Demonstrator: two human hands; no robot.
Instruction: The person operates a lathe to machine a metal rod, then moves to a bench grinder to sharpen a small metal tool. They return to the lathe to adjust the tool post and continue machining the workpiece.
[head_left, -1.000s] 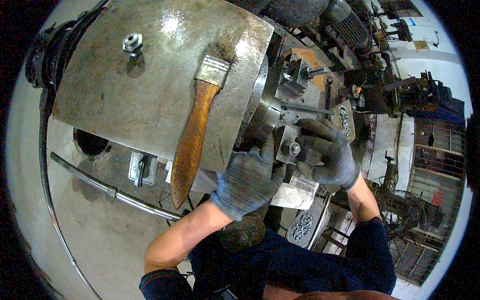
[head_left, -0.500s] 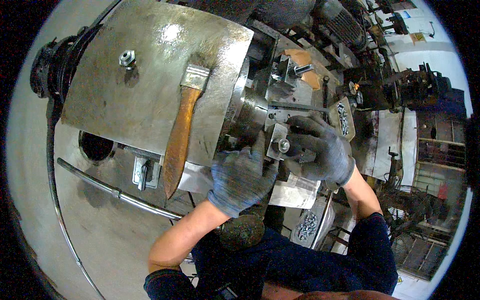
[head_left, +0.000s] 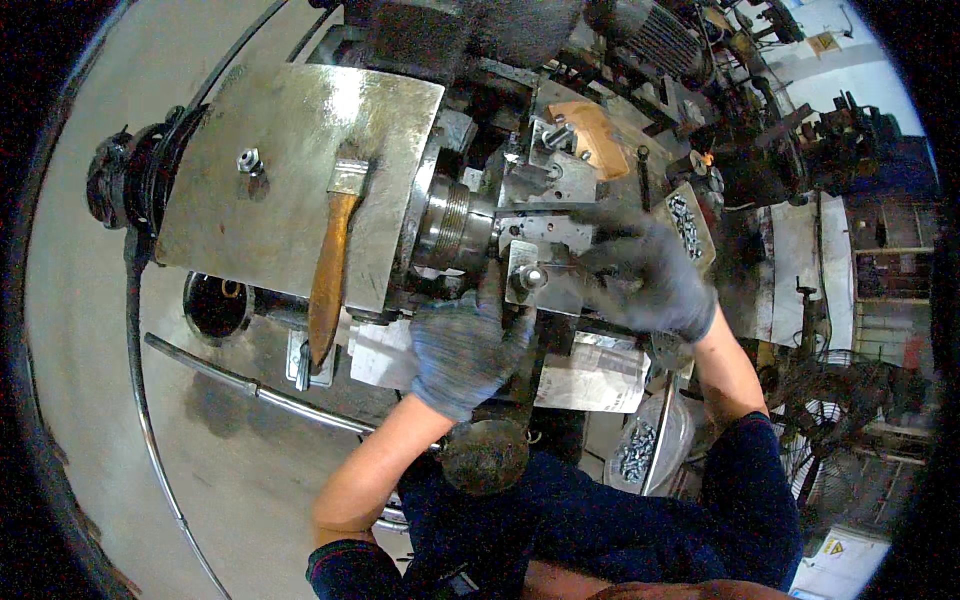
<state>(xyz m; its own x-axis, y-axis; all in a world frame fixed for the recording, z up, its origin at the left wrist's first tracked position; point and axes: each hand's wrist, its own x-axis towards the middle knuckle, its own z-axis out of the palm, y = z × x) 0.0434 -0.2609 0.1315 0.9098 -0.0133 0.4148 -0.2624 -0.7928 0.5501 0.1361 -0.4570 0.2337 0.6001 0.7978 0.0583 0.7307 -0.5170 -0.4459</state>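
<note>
My left hand (head_left: 466, 348), in a grey knitted glove, is at the near side of a round threaded metal spindle nose (head_left: 446, 222). Its fingers are drawn in toward the thumb, with one reaching up beside the spindle; whatever lies between the fingertips is hidden. To the right, a metal block (head_left: 522, 262) with a bolt (head_left: 532, 277) through it stands on the machine's slide. My gloved right hand (head_left: 645, 275) is just right of that block, its fingers smeared by motion. I cannot make out anything in it.
A flat metal cover (head_left: 290, 220) carries a wooden-handled brush (head_left: 333, 265) and a metal fitting (head_left: 249, 160). Small metal parts fill a tray (head_left: 686, 225) at right and a clear bag (head_left: 640, 455) below. Printed paper (head_left: 592, 375) lies near the slide; a fan (head_left: 815, 425) stands at right.
The view has shifted, so the machine sits further left and shows more of the slide. My right hand has drawn back rightward from the bolted block; my left stays by the spindle.
</note>
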